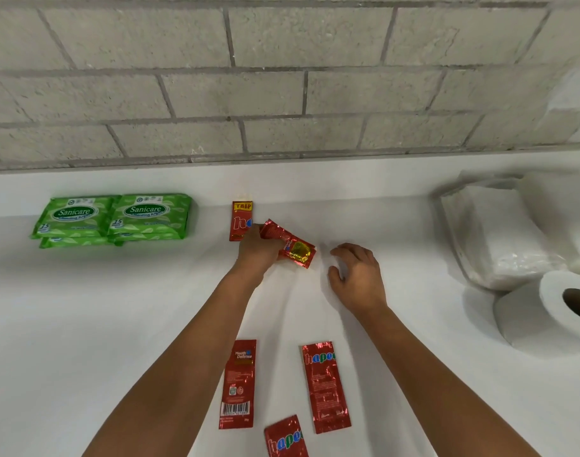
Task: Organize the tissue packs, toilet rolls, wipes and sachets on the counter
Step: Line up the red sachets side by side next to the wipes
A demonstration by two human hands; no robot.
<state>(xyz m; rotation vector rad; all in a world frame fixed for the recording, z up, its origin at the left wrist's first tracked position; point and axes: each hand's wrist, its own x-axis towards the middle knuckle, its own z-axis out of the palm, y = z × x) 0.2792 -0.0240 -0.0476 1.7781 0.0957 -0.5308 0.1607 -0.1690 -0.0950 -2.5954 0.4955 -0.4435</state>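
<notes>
Left hand [259, 250], fingers curled around a red sachet [290, 243] held tilted just above the white counter [84, 308]; a second upright sachet [240, 219] stands just beyond the fingertips, partly hidden by them. Right hand [356, 275], palm down beside the held sachet, fingers loosely spread and holding nothing. Nearer than the hands, between the forearms, lie three more sachets [238, 384], the lowest cut off by the frame edge. Far left of the fingers, stacked green wipes packs [114, 216]; far right, a clear-wrapped tissue pack [492, 239] and a toilet roll [545, 311], partly out of view. A grey block wall [282, 77] backs the counter.
</notes>
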